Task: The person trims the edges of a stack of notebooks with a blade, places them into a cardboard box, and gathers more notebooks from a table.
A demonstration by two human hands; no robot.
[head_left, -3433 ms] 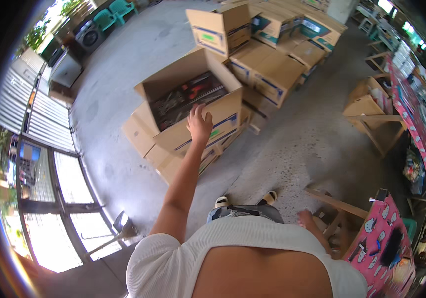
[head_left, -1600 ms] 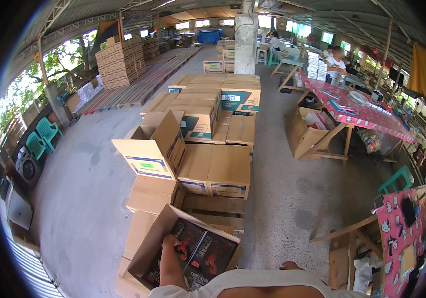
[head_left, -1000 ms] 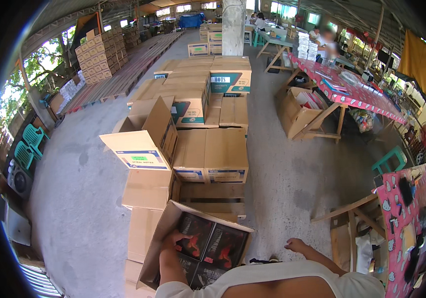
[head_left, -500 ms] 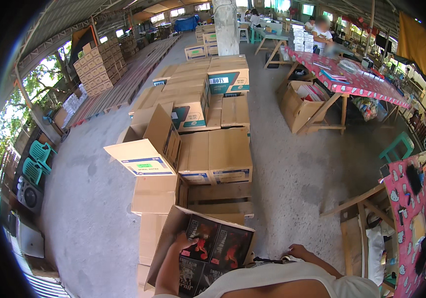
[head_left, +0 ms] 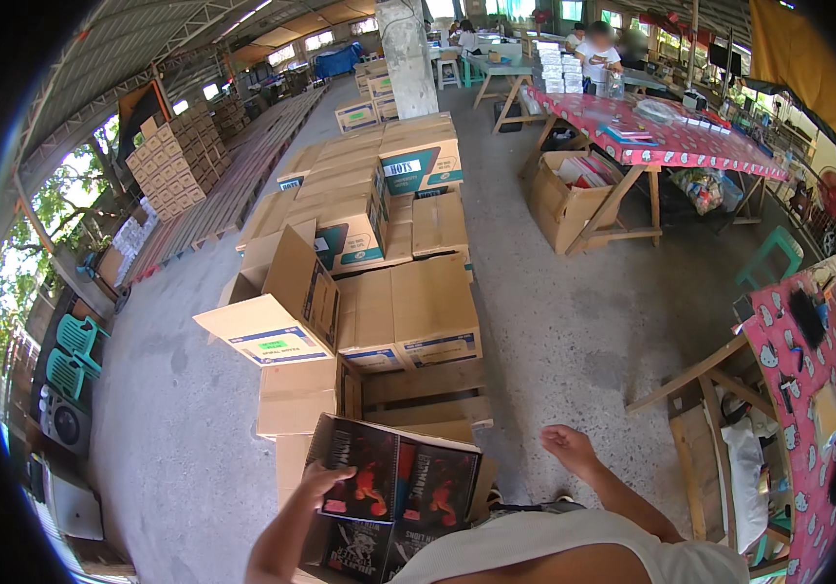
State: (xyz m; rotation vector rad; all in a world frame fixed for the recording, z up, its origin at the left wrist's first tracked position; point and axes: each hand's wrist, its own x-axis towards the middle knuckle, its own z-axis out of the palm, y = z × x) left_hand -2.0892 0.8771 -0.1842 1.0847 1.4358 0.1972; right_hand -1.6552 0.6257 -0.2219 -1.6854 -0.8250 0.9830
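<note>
Just in front of me, an open carton (head_left: 486, 479) holds black spiral notebooks (head_left: 440, 484) with red and grey cover art, laid side by side. My left hand (head_left: 318, 487) grips the left edge of the far-left notebook (head_left: 369, 456), thumb on its cover and fingers under the edge. That notebook is raised and tilted a little, and its wire spiral shows along the right side. Over the floor to the right of the carton, my right hand (head_left: 570, 450) is in the air, fingers stretched out and nothing in them.
Ahead, closed cartons (head_left: 408, 302) stand stacked on a wooden pallet (head_left: 427, 384), one open-flapped carton (head_left: 272, 302) among them. Pink-covered tables (head_left: 671, 131) stand at the right, with a near one (head_left: 788, 389) close by. People work at the back. Green chairs (head_left: 72, 350) line the left.
My left hand has taken hold of the far-left notebook and lifted its edge. My right hand has moved forward, away from my body. The view has shifted slightly.
</note>
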